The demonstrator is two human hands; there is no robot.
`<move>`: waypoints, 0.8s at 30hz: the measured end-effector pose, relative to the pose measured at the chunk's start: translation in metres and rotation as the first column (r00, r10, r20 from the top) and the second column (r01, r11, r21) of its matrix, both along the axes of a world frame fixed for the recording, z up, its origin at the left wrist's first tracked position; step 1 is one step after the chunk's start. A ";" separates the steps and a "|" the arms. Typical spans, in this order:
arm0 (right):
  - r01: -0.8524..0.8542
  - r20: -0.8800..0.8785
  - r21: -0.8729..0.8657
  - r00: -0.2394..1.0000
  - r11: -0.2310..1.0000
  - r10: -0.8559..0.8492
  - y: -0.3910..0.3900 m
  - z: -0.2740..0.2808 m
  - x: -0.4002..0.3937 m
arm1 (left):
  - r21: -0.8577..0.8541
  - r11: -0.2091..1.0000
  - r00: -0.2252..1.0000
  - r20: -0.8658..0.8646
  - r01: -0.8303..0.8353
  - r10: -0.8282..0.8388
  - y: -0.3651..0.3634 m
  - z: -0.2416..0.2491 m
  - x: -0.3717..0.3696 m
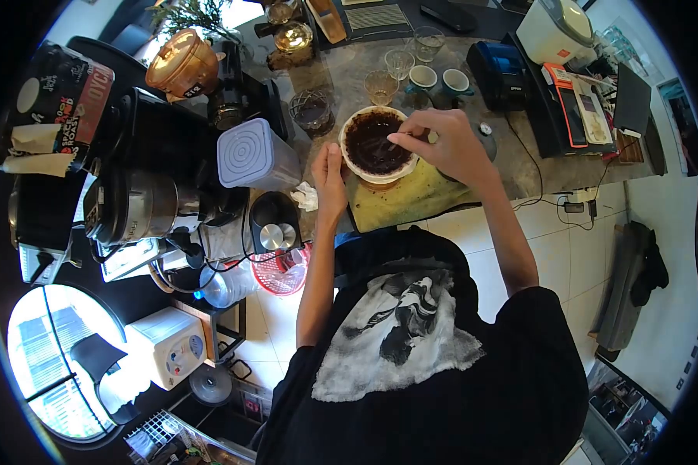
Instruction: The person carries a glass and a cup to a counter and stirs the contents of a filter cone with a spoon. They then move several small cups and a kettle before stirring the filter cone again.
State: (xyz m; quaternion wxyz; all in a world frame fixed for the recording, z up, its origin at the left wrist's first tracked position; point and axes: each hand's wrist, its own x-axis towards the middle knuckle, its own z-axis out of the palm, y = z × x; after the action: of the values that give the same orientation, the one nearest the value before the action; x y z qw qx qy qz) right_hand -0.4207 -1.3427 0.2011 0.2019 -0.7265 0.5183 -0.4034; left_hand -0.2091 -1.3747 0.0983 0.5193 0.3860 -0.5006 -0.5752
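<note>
Head view: work centres on a pale-rimmed bowl (pixel 346 160) near the front edge of a grey counter (pixel 512 174), its inside coated with dark brown, wet-looking matter (pixel 374 156). Bowl stands at the upper edge of a yellow-green cloth (pixel 411 208), which is speckled with dark bits. Right hand (pixel 446 142) reaches over the bowl from its right side; thumb and fingertips come together in a pinch on what looks like a slim utensil (pixel 378 143), its far end over the dark contents and hard to make out. Left hand (pixel 330 180) is upright at the bowl's left side, fingers pointing away from the body; whether they press on the rim or rest just beside it, cannot tell. Left of the bowl: a patterned glass (pixel 312 111) with dark contents, then a lidded plastic container (pixel 248 155). Crumpled white tissue (pixel 305 197) lies just beside the left wrist, a black device with two metallic discs (pixel 275 221) next to it. Beyond the bowl, a clear glass (pixel 381 88) near its far rim, and two white-lined cups (pixel 423 76) side by side. Farther right, a blue-black boxy machine (pixel 498 76), well apart from the bowl.
</note>
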 end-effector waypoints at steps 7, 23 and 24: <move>0.049 -0.024 -0.115 0.998 0.992 -0.052 -0.009 -0.012 -0.004 | 0.007 1.000 1.000 -0.008 -0.026 0.026 0.003 0.004 -0.004; 0.102 0.086 -0.149 0.992 0.984 -0.090 0.004 0.022 -0.016 | -0.002 0.999 0.999 -0.003 -0.042 0.042 0.002 0.004 -0.005; 0.099 0.079 -0.142 0.993 0.985 -0.089 0.006 0.023 -0.017 | -0.001 0.999 0.999 -0.003 -0.043 0.043 0.002 0.004 -0.005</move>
State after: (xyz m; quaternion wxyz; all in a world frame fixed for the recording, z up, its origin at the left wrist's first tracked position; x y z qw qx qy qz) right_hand -0.4380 -1.3369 0.2238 0.1476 -0.6990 0.5135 -0.4753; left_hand -0.2142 -1.3730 0.1019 0.5326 0.3952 -0.4918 -0.5642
